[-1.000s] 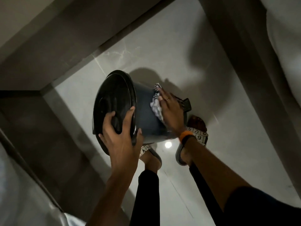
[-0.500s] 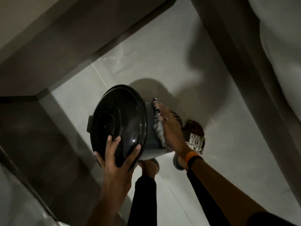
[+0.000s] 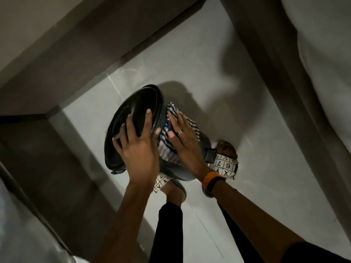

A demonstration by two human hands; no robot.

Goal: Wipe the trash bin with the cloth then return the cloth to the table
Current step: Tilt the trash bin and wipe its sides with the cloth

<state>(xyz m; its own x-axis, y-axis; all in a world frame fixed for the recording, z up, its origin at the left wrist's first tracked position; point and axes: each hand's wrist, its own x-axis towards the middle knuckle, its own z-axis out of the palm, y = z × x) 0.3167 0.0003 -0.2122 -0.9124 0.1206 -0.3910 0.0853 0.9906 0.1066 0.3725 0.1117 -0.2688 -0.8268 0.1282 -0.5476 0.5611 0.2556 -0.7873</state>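
Note:
A dark round trash bin (image 3: 182,171) with a glossy black lid (image 3: 133,120) is tilted off the pale floor, its lid facing up and left. My left hand (image 3: 138,147) grips the lid's near rim, fingers spread over it. My right hand (image 3: 185,137), with a ring and an orange wristband, lies flat on a blue-and-white striped cloth (image 3: 167,147) and presses it against the bin's side just below the lid. The bin's pedal (image 3: 209,155) sticks out at the right, beside my foot.
My two feet in patterned sandals (image 3: 226,168) stand on the glossy tile floor (image 3: 256,177) right beneath the bin. Dark walls or cabinet sides (image 3: 66,183) close in at the left and upper left. A pale draped surface (image 3: 322,63) fills the right edge.
The bin has turned in my hands, so the lid faces more to the left. My right hand and the cloth have slid along the side up towards the lid. My left hand has shifted its hold on the rim.

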